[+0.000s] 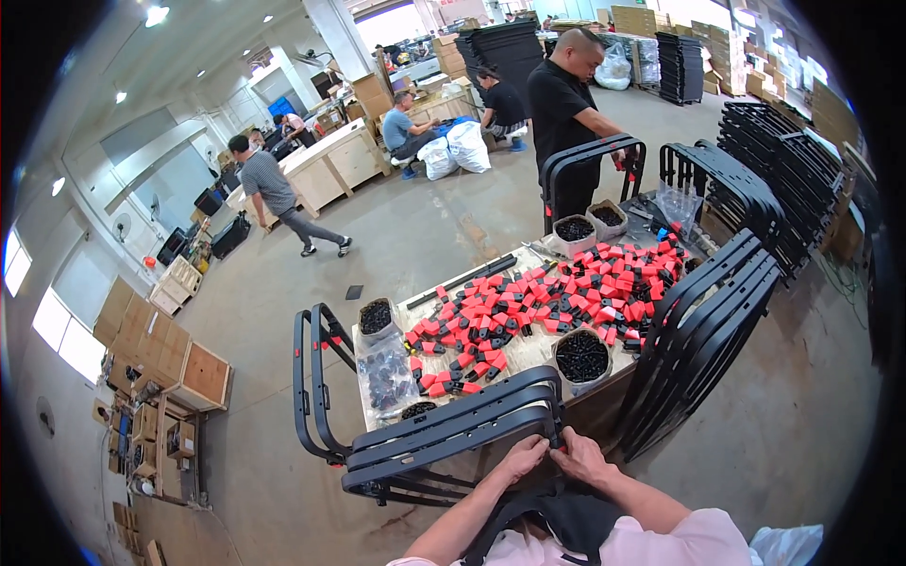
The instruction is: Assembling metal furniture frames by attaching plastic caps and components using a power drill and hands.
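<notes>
Right in front of me, several black metal tube frames (pixel 453 424) with rounded corners lean against the near edge of the table. My left hand (pixel 526 458) is closed at the nearest frame's right-hand leg, thumb and fingers pinching close to the tube. Opposite it, my right hand (pixel 580 455) is closed around the same leg. A bit of red shows between the hands, but the small part there is mostly hidden by my fingers. Beyond the frames, a heap of red-and-black plastic end pieces (pixel 604 288) covers much of the wooden tabletop (pixel 415 311).
Bags of small black parts (pixel 581 358) stand among the pieces. More black frames lean at the table's right (pixel 698 330) and left (pixel 316 377). Across the table a person in black (pixel 566 113) handles another frame (pixel 595 156). Another person (pixel 269 189) walks at left.
</notes>
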`<action>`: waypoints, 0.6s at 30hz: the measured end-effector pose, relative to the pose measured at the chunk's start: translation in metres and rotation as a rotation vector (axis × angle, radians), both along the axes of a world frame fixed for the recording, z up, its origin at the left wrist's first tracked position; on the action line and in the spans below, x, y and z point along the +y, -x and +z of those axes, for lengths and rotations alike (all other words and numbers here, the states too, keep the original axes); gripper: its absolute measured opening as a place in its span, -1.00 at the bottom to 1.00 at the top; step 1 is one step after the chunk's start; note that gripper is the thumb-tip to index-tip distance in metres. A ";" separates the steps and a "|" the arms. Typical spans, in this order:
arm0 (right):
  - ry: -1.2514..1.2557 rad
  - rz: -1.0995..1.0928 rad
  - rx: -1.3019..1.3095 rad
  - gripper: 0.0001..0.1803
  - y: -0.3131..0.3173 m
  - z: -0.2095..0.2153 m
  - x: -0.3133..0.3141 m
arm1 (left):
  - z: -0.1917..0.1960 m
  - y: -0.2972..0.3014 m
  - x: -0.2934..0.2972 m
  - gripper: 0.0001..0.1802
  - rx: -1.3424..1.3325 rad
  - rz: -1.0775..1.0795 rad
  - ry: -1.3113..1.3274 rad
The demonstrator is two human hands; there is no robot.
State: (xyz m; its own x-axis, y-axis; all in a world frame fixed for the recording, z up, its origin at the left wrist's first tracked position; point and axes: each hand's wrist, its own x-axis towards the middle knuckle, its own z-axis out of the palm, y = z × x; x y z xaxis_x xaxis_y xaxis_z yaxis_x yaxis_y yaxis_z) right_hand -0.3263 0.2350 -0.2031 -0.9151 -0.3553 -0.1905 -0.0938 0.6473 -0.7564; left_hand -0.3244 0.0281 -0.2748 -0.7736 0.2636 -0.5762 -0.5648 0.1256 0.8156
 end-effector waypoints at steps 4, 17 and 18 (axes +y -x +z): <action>-0.006 0.019 0.093 -0.59 0.001 -0.008 -0.003 | -0.022 0.001 -0.006 -0.59 0.285 -0.064 0.183; -0.010 -0.060 0.069 -0.54 -0.008 -0.009 -0.002 | -0.019 -0.003 0.000 -0.49 0.404 -0.092 0.377; -0.013 -0.068 0.098 -0.54 -0.010 -0.012 -0.002 | -0.011 -0.002 0.002 -0.47 0.409 -0.095 0.378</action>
